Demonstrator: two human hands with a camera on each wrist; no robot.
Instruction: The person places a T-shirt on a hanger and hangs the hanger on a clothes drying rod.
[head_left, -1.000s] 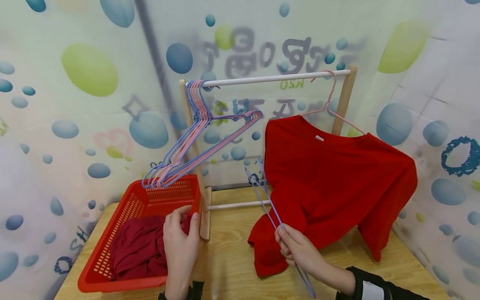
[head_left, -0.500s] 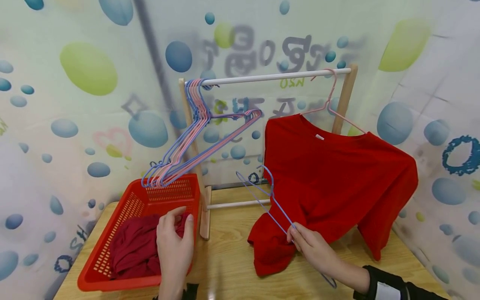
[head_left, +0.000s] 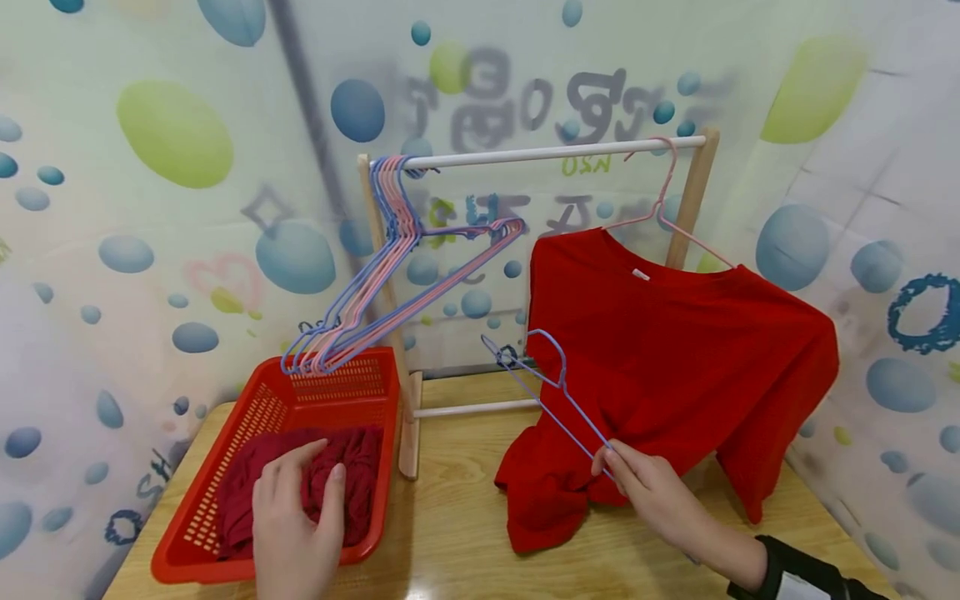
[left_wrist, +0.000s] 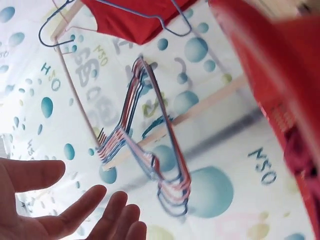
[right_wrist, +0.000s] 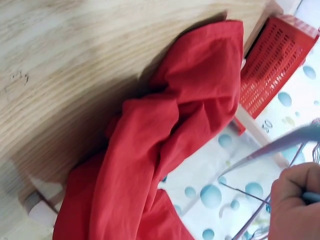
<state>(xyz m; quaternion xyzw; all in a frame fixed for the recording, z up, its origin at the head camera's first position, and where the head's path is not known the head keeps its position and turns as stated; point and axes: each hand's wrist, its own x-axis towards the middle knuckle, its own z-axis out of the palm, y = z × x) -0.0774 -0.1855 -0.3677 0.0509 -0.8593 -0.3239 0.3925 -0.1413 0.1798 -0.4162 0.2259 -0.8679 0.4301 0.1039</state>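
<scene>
My right hand (head_left: 652,487) pinches a blue hanger (head_left: 573,402) by one end, with its hook pointing up and leftward in the head view. Behind it, a red T-shirt (head_left: 675,342) hangs from a pink hanger (head_left: 662,200) at the rack's right end, its lower part bunched on the table. My left hand (head_left: 296,521) is over the front of the red basket (head_left: 167,557), fingers spread and loosely bent, holding nothing. Dark red cloth (head_left: 348,483) lies crumpled in that basket, partly hidden by the hand. In the left wrist view the fingers (left_wrist: 85,207) are apart.
Several blue and pink hangers (head_left: 397,242) hang bunched at the left end of the rack's white rail (head_left: 525,156). The rack's wooden foot (head_left: 410,429) stands beside the basket on the wooden table (head_left: 457,517). A patterned curtain (head_left: 187,258) surrounds the table.
My left hand has moved left and down, from the basket's right side to over its front. My right hand has shifted right with the blue hanger, which has turned so its hook shows more openly.
</scene>
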